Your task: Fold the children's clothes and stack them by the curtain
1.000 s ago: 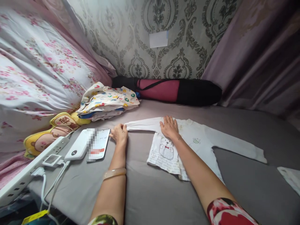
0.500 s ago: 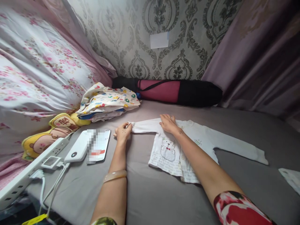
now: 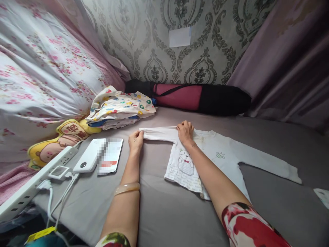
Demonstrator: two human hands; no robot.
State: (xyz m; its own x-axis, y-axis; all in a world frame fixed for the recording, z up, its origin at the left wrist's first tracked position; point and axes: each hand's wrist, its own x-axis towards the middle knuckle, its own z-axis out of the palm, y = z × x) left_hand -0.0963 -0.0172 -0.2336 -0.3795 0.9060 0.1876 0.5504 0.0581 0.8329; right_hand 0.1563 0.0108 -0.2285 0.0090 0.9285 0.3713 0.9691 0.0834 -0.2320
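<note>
White shirt (image 3: 212, 147) lay spread front-up on the grey sheet (image 3: 154, 216), bear print low on the panel nearer the left hand (image 3: 135, 140), whose fingers were clamped on the cuff of one outstretched sleeve (image 3: 160, 133). Right hand (image 3: 185, 133) rested at that sleeve's shoulder, fingers bent onto the cloth; could not tell whether they gripped or only pressed. Phone (image 3: 114, 152) and white power bank (image 3: 88, 157) lay beyond the left hand, patterned clothes pile (image 3: 120, 105) behind them, before a long black-and-maroon bag (image 3: 181, 97).
</note>
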